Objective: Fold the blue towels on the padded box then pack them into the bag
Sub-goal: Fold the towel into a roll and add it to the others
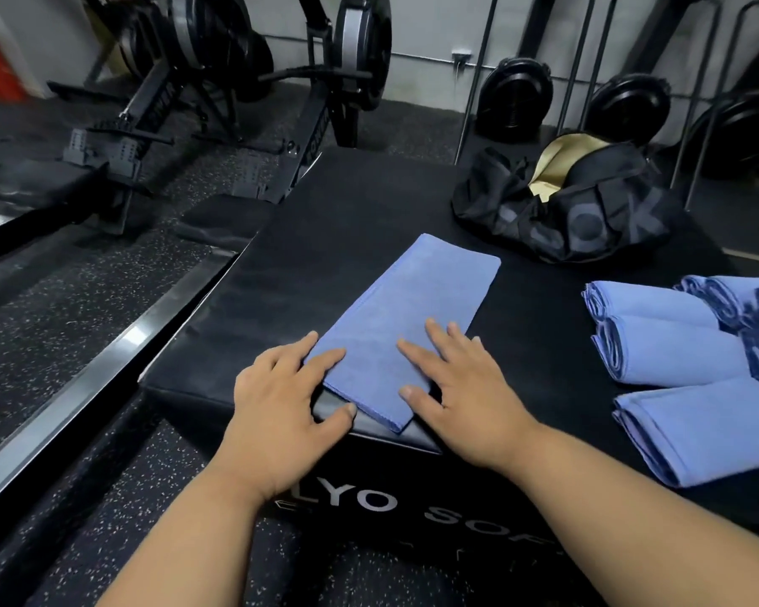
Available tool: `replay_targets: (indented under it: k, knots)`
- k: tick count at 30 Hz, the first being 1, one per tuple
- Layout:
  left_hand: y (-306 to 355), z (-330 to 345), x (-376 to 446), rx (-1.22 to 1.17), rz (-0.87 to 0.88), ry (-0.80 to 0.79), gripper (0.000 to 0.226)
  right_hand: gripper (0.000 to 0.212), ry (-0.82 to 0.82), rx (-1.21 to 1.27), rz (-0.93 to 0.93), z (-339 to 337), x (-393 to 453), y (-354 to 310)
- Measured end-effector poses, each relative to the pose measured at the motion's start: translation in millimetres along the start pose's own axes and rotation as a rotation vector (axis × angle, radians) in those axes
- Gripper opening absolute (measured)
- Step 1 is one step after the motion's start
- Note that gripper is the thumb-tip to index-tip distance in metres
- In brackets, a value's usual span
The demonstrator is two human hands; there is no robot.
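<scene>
A blue towel [413,308], folded into a long strip, lies flat on the black padded box [325,221]. My left hand [285,396] rests with straight fingers on the strip's near left corner. My right hand [461,387] lies flat on its near right part, fingers spread. Several more folded blue towels [675,365] sit in a group at the box's right side. A black bag [579,212] with a tan lining stands open at the far right of the box.
Rowing machines [220,102] stand on the speckled rubber floor to the left and behind. A metal rail [84,370] runs along the floor at the left. Weight plates [513,98] lean against racks by the back wall.
</scene>
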State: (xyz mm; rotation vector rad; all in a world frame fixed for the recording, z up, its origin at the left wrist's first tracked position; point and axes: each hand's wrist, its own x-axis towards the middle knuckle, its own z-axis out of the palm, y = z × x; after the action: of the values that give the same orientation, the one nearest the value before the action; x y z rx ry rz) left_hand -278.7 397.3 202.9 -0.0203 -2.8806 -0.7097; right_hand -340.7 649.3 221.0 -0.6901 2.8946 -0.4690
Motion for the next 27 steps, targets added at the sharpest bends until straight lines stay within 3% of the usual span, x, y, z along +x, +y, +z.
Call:
replay_targets:
  k: [8, 16, 20, 24, 27]
  knots:
    - [2.0, -6.5, 4.4, -0.086, -0.005, -0.005, 0.071, 0.085, -0.013, -0.218, -0.187, 17.6, -31.3, -10.5]
    - [-8.5, -14.5, -12.1, -0.096, 0.029, -0.004, 0.055, 0.059, 0.267, -0.201, -0.263, 30.1, -42.9, -8.1]
    - [-13.9, -16.2, -16.9, -0.069, 0.045, 0.024, 0.044, 0.053, 0.228, -0.104, -0.229, 27.4, -42.5, -8.6]
    - [-15.6, -14.6, -21.6, -0.084, 0.078, 0.047, 0.045, 0.031, 0.28, 0.037, -0.134, 24.9, -39.5, -7.5]
    - [-14.9, -13.1, -24.1, -0.118, 0.095, 0.076, 0.038, 0.046, 0.245, 0.041, -0.108, 9.5, -41.9, -10.4]
